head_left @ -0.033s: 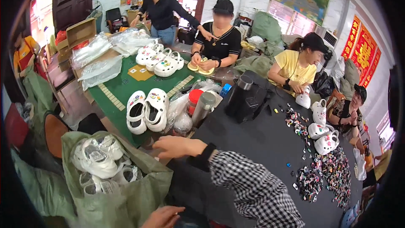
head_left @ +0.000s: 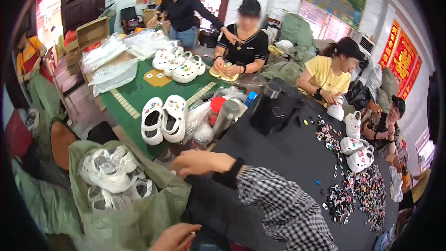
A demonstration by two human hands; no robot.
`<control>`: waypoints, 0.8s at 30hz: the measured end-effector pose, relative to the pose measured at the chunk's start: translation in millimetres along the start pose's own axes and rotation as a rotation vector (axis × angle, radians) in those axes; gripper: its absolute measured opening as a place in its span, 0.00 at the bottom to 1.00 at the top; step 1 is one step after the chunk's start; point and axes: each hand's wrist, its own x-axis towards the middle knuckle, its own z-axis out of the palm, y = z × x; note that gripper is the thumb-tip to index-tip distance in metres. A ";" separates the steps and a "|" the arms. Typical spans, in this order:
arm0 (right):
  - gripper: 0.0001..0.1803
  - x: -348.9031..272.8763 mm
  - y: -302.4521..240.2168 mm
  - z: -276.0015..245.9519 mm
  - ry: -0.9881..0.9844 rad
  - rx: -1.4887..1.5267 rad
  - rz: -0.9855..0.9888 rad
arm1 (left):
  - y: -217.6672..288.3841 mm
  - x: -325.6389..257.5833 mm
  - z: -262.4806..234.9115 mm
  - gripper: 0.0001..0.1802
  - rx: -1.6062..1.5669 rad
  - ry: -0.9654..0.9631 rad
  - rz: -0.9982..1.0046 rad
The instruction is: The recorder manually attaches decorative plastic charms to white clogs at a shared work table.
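My right hand (head_left: 204,161), in a black-and-white checked sleeve, reaches leftward over the edge of the black table (head_left: 274,158). Its fingers are loosely bent, and I see nothing held in them. Low in the picture, my left hand (head_left: 173,238) lies beside the green woven sack (head_left: 169,200), fingers stretched to the right; its underside is hidden. White clogs (head_left: 109,172) in clear plastic fill the sack's mouth. Beyond my right hand, a pair of white clogs with colourful charms (head_left: 174,118) stands on the green table (head_left: 127,123).
More decorated clogs (head_left: 186,72) stand farther back. A steel flask (head_left: 226,116), a red-lidded jar (head_left: 216,107) and a black bag (head_left: 274,111) sit mid-table. Loose charms (head_left: 367,190) lie in heaps at right, near more clogs (head_left: 360,159). Several people are around the tables; one handles a clog (head_left: 335,108).
The whole view has shifted slightly. My left hand has edged a little left, and my right hand appears slightly farther right. Nothing visibly has been picked up or let go.
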 end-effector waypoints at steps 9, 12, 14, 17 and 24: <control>0.25 -138.6 -52.5 30.9 0.081 0.149 0.096 | -2.3 -15.7 -46.5 0.15 0.202 0.191 -0.228; 0.26 -170.2 -65.6 54.0 0.154 0.148 0.260 | -4.6 -19.0 -70.0 0.14 0.342 0.293 -0.159; 0.27 -179.8 -61.0 77.4 0.170 0.062 0.279 | -3.6 -21.0 -94.5 0.13 0.385 0.365 -0.184; 0.27 -184.5 -69.7 89.4 0.184 0.040 0.288 | -22.2 -24.2 -137.7 0.12 0.416 0.537 -0.248; 0.21 -202.4 -111.9 63.3 0.070 0.262 0.188 | -49.4 -13.6 -180.3 0.11 0.573 0.806 -0.292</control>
